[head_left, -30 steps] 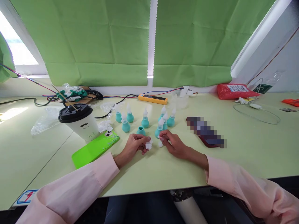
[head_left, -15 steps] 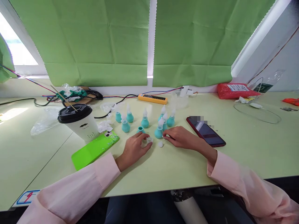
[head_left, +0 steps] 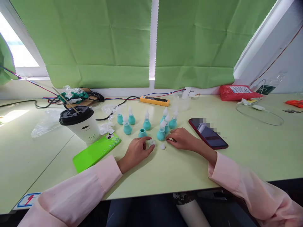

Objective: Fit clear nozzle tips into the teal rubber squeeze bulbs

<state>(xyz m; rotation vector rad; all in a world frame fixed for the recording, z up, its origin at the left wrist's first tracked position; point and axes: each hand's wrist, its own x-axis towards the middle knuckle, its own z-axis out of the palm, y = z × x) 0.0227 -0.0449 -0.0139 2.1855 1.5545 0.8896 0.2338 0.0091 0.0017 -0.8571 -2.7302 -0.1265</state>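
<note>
My left hand (head_left: 136,151) rests on the table with thumb and fingers closed around a small clear plastic piece (head_left: 151,143). Behind it stands a teal rubber bulb (head_left: 142,133) with its neck uncovered. My right hand (head_left: 181,138) is pinched beside another teal bulb (head_left: 161,135) that carries a clear tip; what the fingertips hold, if anything, is too small to make out. A small whitish cap-like piece (head_left: 162,146) lies on the table between my hands. Several more teal bulbs with clear pointed tips, among them one (head_left: 146,123) at the middle, stand upright farther back.
On the left, a lidded paper cup (head_left: 80,124) stands against a bright green phone case (head_left: 96,153). A dark red phone (head_left: 208,134) lies to the right. Toward the wall are a yellow meter (head_left: 154,101), cables (head_left: 94,95) and a red package (head_left: 239,92).
My right hand has drawn back slightly to the right from the nearby bulb. My left hand stays almost still with the clear piece, and the uncovered bulb shows more fully.
</note>
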